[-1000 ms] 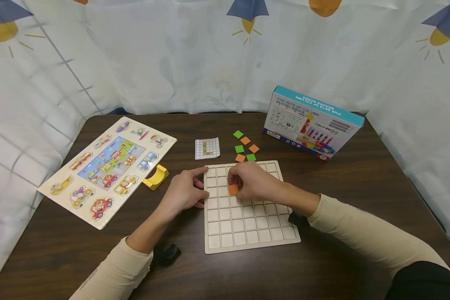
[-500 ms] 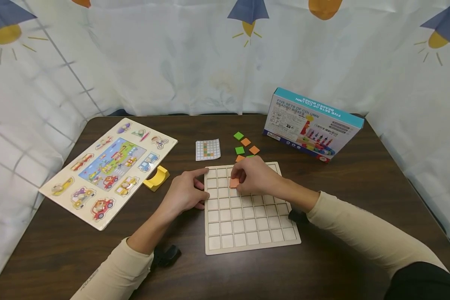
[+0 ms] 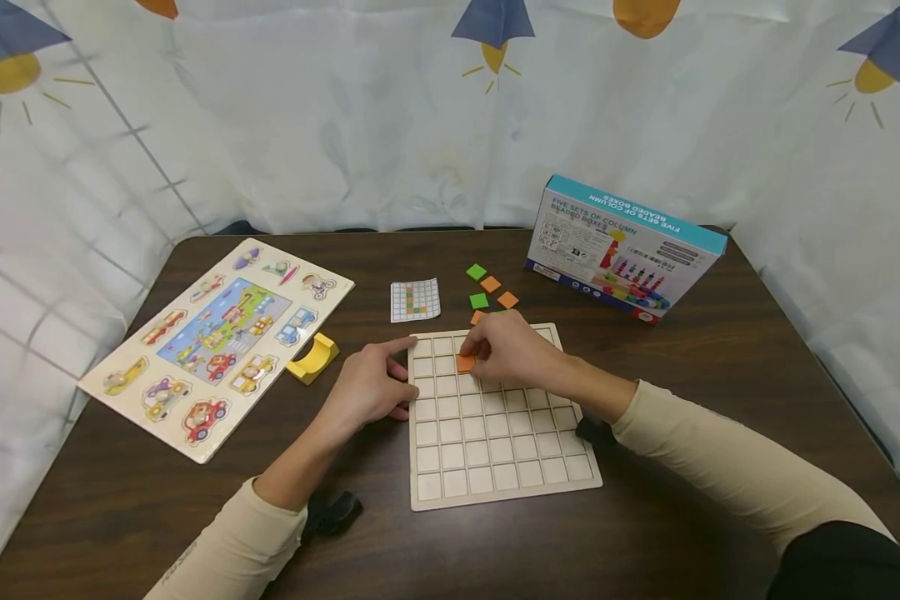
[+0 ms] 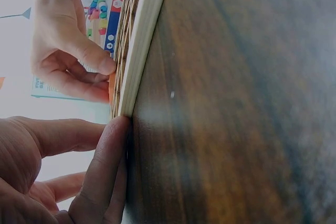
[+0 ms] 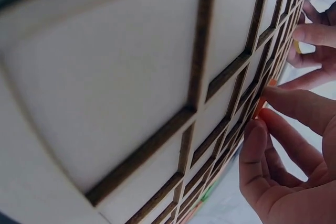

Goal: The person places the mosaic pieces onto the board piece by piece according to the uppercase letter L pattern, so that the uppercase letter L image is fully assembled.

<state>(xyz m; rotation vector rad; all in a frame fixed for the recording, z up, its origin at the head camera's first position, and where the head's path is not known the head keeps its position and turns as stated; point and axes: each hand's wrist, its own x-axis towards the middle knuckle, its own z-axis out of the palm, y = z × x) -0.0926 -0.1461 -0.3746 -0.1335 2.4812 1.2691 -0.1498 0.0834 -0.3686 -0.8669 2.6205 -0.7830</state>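
one orange tile (image 3: 464, 364), pinched in the right hand (image 3: 512, 352), is at the third column of the grid board (image 3: 477, 452); the left hand (image 3: 367, 382), fingers spread, touches the left edge.

Beige sleeves (image 3: 735, 458), black wrist cameras (image 3: 337, 513), black right upper-arm cloth (image 3: 840, 562)

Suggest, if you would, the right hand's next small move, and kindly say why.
Probably settle the orange tile flat into a square and release it: the right hand pinches it at the grid board, whose edge the left hand touches.
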